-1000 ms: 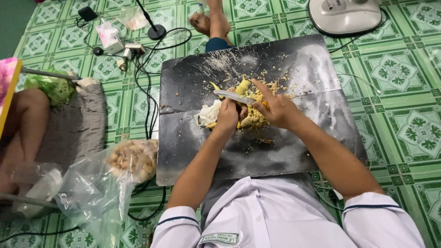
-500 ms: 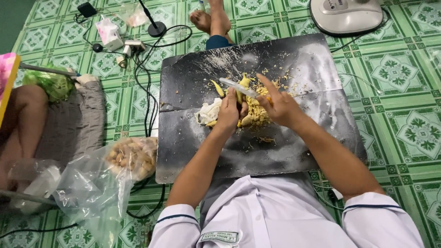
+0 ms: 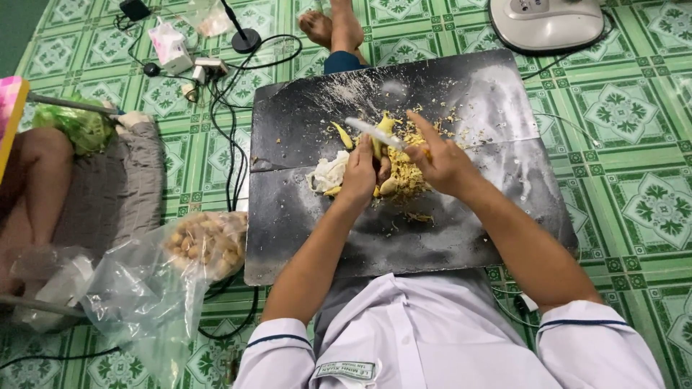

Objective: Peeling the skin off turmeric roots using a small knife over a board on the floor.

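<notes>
Ginger root (image 3: 382, 155), yellow and knobbly, lies near the middle of a dark board (image 3: 303, 216) on the floor, close against a pile of yellow shavings (image 3: 411, 176). The left hand (image 3: 359, 173) presses down on the root, fingers closed over it to pin it. The right hand (image 3: 440, 162) is wrapped shut around the handle of a knife (image 3: 375, 133), whose pale blade reaches left across the top of the root, above the left fingers.

Judging from this, good work here means short, shallow strokes, the blade angled away from the pinning fingers, and fingertips curled back from the edge. The root looks lumpy and likely to roll, so steady downward pressure matters. The board seems dusted and scattered with scraps, which could let the piece slip.

A pale clump of peel (image 3: 328, 173) sits just left of the left hand. The board spans the person's lap and legs, bare feet (image 3: 335, 25) showing beyond its far edge.

To the left on the green patterned floor (image 3: 634, 144), an open clear plastic bag (image 3: 144, 288) holds a heap of small tan pieces, perhaps more roots; I cannot tell exactly. Further left, a second crumpled bag (image 3: 50, 277) looks nearly empty. Black cables (image 3: 231, 144) trail past the board's left edge. A grey appliance (image 3: 548, 21) stands beyond the far right corner. Another person's leg (image 3: 36, 173) rests at far left.
</notes>
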